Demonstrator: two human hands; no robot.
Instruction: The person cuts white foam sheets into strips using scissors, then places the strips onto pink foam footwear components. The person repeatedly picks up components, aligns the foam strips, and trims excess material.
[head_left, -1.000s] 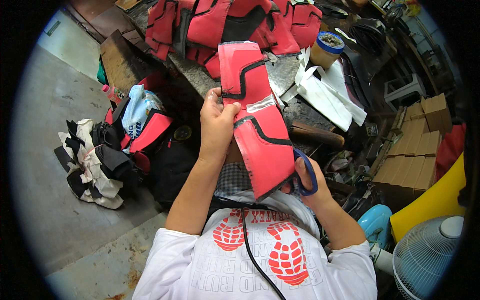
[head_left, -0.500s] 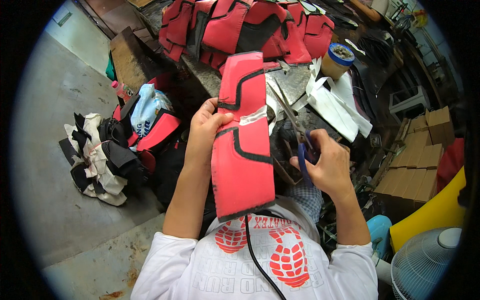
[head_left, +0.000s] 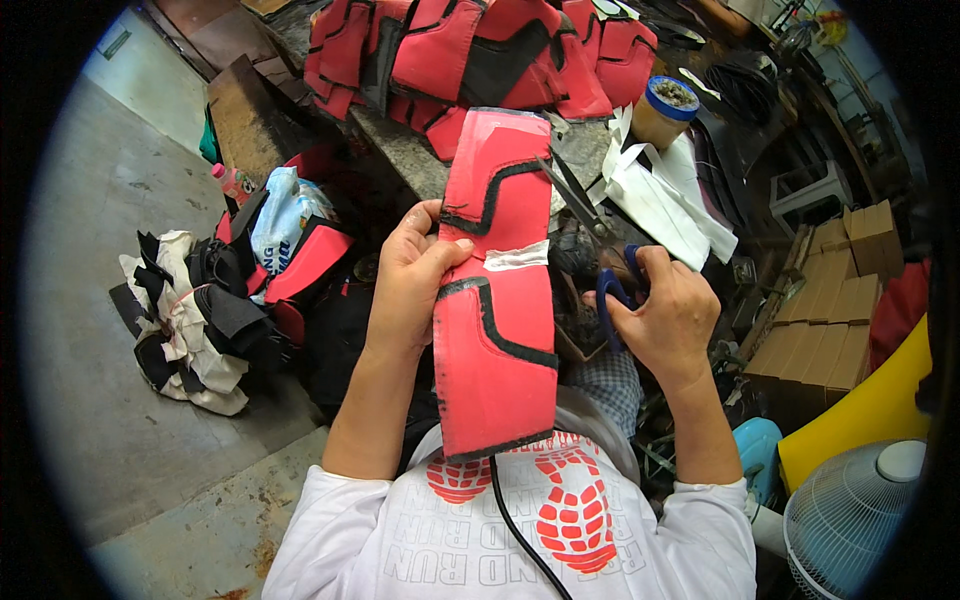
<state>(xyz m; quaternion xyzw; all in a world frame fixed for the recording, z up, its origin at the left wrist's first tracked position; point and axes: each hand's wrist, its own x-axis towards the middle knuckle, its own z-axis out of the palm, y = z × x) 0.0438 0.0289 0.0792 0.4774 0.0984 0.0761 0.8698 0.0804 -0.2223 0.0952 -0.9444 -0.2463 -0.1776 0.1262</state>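
My left hand [head_left: 413, 275] grips the left edge of a long red fabric piece [head_left: 497, 390] between thumb and fingers. Black trim runs in angled lines over the piece and along its lower edge. A white strip [head_left: 517, 257] crosses its middle. My right hand [head_left: 672, 315] has its fingers in the blue handles of a pair of scissors [head_left: 612, 270]. The blades are parted and point up and left, their tips at the piece's upper right edge. Whether they touch the fabric I cannot tell.
More red pieces [head_left: 435, 55] lie heaped on the worktable beyond. A blue-lidded jar [head_left: 662, 112] and white fabric [head_left: 665, 190] are at its right. Black and white scraps [head_left: 190, 320] lie on the left floor. Cardboard boxes [head_left: 805, 340] and a fan [head_left: 850, 520] stand right.
The red piece has shifted slightly right and down with my left hand. My right hand has moved a little right, and the blade tips are now at the piece's edge.
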